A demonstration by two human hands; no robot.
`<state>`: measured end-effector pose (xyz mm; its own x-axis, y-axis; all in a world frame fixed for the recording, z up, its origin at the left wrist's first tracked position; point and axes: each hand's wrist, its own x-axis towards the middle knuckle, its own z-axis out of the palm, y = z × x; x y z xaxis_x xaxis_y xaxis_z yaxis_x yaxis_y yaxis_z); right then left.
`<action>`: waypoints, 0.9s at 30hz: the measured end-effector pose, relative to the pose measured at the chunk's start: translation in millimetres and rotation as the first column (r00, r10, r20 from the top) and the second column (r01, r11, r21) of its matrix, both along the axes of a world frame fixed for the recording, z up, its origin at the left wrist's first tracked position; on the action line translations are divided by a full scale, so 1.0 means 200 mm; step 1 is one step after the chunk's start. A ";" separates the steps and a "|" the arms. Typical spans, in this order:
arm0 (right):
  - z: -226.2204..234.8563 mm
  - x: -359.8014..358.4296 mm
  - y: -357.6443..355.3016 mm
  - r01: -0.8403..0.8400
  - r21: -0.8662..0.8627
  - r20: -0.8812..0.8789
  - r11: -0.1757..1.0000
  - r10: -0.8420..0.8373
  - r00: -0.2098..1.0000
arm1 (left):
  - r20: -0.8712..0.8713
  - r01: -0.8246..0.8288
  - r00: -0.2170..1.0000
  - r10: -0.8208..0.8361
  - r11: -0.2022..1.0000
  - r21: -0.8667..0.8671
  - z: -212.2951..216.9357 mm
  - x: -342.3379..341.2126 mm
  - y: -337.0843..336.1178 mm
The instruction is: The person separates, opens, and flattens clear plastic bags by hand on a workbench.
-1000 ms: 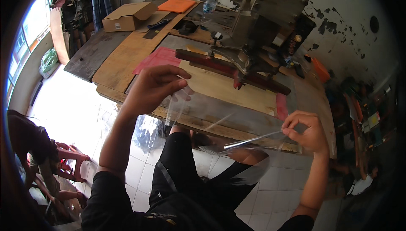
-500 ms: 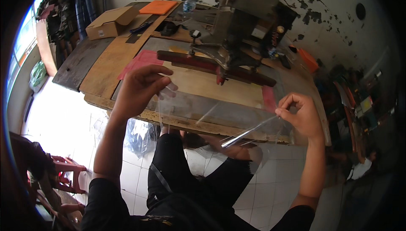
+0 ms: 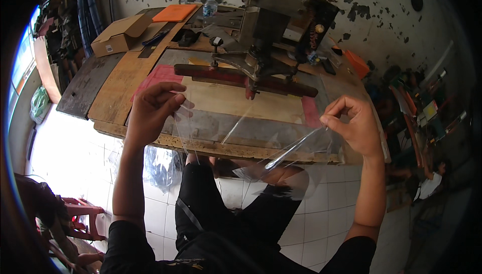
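A clear plastic sheet hangs between my two hands in front of the table edge and above my lap. My left hand pinches its left side between thumb and fingers, and some fingertips show through the film. At the right, my right hand grips the other upper corner between thumb and forefinger, with shiny creases running down from it. Behind the sheet stands a press with a long dark red bar over a pale board. Pink pieces lie at both ends of that board.
On the wooden table are an open cardboard box, an orange flat item and a water bottle. Clear plastic lies below the table at left. Another person is at the lower left near a red stool.
The view has shifted, so the table and press appear farther left and higher. Both hands still hold the sheet; its lower part has spread, with the crease below my right hand looking wider.
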<state>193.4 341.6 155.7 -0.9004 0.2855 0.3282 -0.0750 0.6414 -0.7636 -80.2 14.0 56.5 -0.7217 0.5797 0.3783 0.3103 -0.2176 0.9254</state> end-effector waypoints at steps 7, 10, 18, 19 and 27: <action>0.00 -0.01 -0.01 0.001 -0.030 -0.005 1.000 -0.001 1.000 | -0.043 -0.038 0.998 0.035 0.997 -0.074 -0.03 -0.02 0.00; 0.00 -0.03 -0.01 0.023 -0.056 0.005 0.998 -0.023 1.000 | -0.024 -0.041 0.999 0.039 0.997 -0.066 -0.04 -0.02 0.00; -0.06 -0.06 0.04 0.020 -0.231 0.034 0.973 -0.012 0.999 | 0.002 -0.050 0.999 0.051 0.996 -0.074 -0.09 -0.05 0.02; -0.07 -0.07 0.05 0.001 -0.216 0.025 0.976 0.004 1.000 | 0.006 -0.051 0.999 0.052 0.994 -0.096 -0.10 -0.05 0.03; -0.30 -0.16 0.20 -0.035 -0.353 0.004 0.935 0.039 0.999 | 0.011 -0.033 0.999 0.036 0.986 -0.164 -0.21 -0.13 0.10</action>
<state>160.6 380.7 95.3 -0.9158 0.3472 0.2022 -0.0838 0.3271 -0.9413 -106.3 34.7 13.7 -0.7467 0.6076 0.2707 0.3024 -0.0524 0.9517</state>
